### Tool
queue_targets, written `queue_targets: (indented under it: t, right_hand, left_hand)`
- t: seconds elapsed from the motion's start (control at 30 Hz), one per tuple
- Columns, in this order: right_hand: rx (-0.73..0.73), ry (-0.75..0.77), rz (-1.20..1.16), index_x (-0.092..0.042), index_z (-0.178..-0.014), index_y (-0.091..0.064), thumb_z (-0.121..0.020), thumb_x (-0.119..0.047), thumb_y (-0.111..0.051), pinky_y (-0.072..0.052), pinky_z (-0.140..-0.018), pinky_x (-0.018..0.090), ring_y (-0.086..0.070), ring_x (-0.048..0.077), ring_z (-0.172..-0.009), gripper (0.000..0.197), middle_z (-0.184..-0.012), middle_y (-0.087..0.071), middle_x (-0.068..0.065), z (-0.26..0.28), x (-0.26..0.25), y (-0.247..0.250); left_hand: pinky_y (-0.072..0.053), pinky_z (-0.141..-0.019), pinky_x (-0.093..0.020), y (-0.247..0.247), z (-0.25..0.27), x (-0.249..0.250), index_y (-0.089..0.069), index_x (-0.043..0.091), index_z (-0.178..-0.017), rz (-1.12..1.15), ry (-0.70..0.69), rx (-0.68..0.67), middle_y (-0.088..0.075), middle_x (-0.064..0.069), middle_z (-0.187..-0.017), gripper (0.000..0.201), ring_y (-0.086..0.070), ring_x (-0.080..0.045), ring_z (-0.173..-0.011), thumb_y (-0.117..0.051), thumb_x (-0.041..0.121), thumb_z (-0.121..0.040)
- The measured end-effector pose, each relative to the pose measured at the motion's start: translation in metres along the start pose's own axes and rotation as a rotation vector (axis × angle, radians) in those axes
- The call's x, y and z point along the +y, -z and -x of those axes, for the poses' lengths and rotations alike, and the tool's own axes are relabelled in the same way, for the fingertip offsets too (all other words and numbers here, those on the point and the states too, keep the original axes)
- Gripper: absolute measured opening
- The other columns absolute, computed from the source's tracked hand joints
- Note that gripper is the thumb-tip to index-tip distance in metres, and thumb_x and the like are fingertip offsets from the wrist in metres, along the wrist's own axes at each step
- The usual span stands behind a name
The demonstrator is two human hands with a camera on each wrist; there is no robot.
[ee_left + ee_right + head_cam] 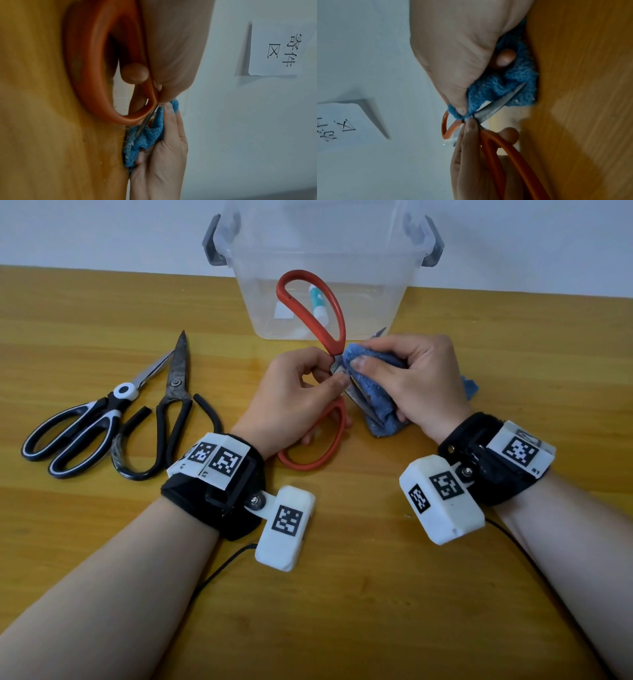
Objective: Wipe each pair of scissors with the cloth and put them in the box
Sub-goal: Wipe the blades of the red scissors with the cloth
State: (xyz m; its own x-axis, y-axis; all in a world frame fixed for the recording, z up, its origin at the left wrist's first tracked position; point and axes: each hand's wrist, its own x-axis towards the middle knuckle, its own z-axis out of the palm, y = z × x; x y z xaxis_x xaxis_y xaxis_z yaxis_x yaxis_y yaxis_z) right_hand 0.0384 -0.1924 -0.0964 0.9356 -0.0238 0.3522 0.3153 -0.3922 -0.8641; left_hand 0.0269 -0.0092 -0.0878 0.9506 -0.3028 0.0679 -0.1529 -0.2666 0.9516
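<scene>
Paper sign (276,50) on wall, characters "寄件区"

A wooden table (342,611) meets a pale wall (257,121) bearing a paper sign (274,47) with printed characters.

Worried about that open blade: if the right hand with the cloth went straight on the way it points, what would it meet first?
Probably the left hand pinching the red scissors at the pivot; the right hand already nearly touches it, though depth is unclear.

Left hand (301,392): fingers curled, thumb and forefinger pinching. Right hand (416,378): fingers curled, thumb pressing. Both forearms extended forward, hands nearly touching.
</scene>
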Motion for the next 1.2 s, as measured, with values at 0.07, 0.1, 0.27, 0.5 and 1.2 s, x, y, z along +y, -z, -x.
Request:
queue_targets:
  t: [0.07,0.1,0.27,0.5,1.2]
  right_hand:
    - [0.106,-0.064,-0.039,-0.021,-0.106,-0.079,-0.091,-0.023,-0.075,-0.037,-0.032,0.022,-0.054,0.011,-0.035,0.016,-0.07,-0.072,-0.01,-0.001,0.002,0.0]
    - [0.142,-0.085,-0.065,-0.022,-0.107,-0.079,-0.091,-0.024,-0.075,-0.035,-0.031,0.023,-0.051,0.016,-0.033,0.017,-0.067,-0.071,-0.008,-0.002,0.004,0.0]
    - [-0.082,-0.003,-0.063,-0.01,-0.108,-0.078,-0.09,-0.013,-0.076,-0.041,-0.037,0.015,-0.059,0.002,-0.044,0.019,-0.072,-0.071,-0.007,0.002,0.002,0.005]
    - [0.167,-0.123,-0.144,-0.021,-0.108,-0.079,-0.09,-0.023,-0.075,-0.035,-0.03,0.023,-0.05,0.02,-0.032,0.018,-0.063,-0.071,-0.008,-0.004,0.006,0.002]
    - [0.016,-0.074,-0.06,-0.03,-0.106,-0.077,-0.09,-0.024,-0.076,-0.041,-0.032,0.023,-0.06,0.016,-0.038,0.017,-0.076,-0.076,-0.013,0.0,0.0,0.0]
  left_hand:
    - [-0.033,-0.029,-0.02,-0.001,0.002,0.003,-0.055,0.006,-0.095,0.01,-0.007,-0.005,-0.066,-0.032,-0.084,0.011,-0.062,-0.008,-0.037,-0.059,0.011,-0.104]
    - [-0.033,-0.029,-0.019,-0.001,0.002,0.003,-0.054,0.007,-0.094,0.013,-0.006,-0.003,-0.065,-0.033,-0.085,0.012,-0.062,-0.007,-0.038,-0.058,0.011,-0.105]
    - [-0.034,-0.03,-0.024,0.0,-0.002,-0.001,-0.059,0.007,-0.098,-0.009,-0.003,0.002,-0.07,-0.024,-0.081,0.01,-0.058,-0.02,-0.034,-0.061,0.014,-0.104]
    - [-0.032,-0.029,-0.018,0.0,0.001,0.001,-0.053,0.014,-0.088,0.032,-0.016,0.004,-0.061,-0.025,-0.083,0.018,-0.068,-0.012,-0.045,-0.059,0.01,-0.104]
    - [-0.032,-0.03,-0.02,0.001,-0.003,-0.005,-0.055,0.009,-0.092,0.021,-0.038,0.008,-0.064,-0.03,-0.081,0.013,-0.064,-0.016,-0.038,-0.06,0.013,-0.104]
